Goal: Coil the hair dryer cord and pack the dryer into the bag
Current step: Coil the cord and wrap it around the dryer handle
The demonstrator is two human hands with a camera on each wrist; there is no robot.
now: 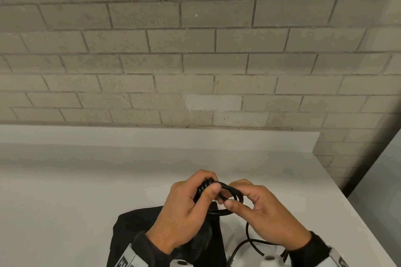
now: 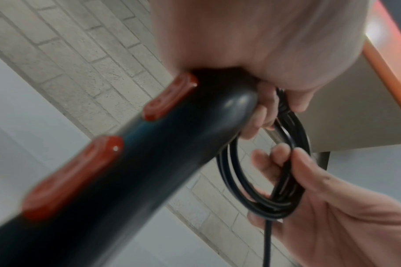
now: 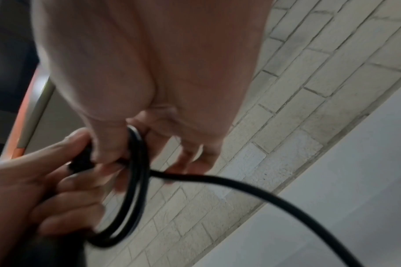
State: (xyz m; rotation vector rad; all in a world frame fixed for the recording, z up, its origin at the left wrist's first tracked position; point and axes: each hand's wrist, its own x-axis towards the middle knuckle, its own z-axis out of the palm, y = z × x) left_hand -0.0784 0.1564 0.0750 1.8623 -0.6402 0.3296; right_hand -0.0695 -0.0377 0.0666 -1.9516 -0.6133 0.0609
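Midway through coiling: left hand (image 1: 186,206) grips the dryer handle (image 2: 117,171) and cord loops (image 2: 263,180); right hand (image 1: 267,212) pinches them; slack at lower centre needs winding next.

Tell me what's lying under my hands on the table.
Under the left hand and right hand lies the black bag on the white table, with loose cord beside it. The arms hide the bag's near part.
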